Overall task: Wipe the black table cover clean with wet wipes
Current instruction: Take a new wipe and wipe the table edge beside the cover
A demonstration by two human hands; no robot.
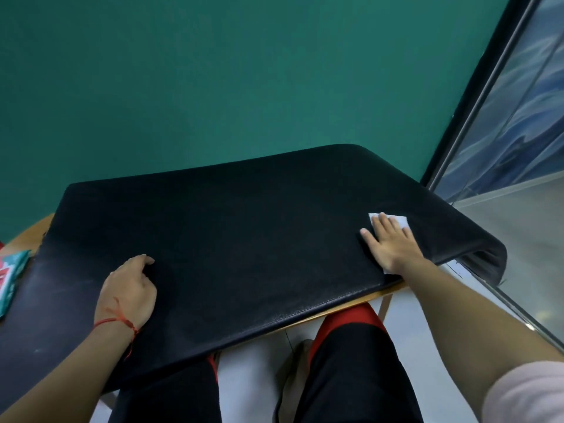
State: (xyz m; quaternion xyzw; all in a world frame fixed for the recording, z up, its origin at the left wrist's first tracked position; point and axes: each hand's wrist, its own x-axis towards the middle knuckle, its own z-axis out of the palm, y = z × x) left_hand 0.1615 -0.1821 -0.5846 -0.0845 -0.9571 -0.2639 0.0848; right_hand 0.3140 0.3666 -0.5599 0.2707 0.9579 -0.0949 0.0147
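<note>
A black leather-like table cover (238, 233) lies over a wooden table and droops over its right end. My right hand (389, 242) lies flat with straight fingers on a white wet wipe (401, 220), pressing it onto the cover near the right edge. Only the wipe's far corners and a small part by my wrist show. My left hand (129, 290) rests on the cover near its front left, fingers loosely curled, holding nothing. A red string circles that wrist.
A teal and red wipes packet (10, 277) lies at the far left on the cover. The wooden table edge (29, 236) shows at the left. A green wall stands behind, a glass partition (503, 141) to the right. My legs sit under the table.
</note>
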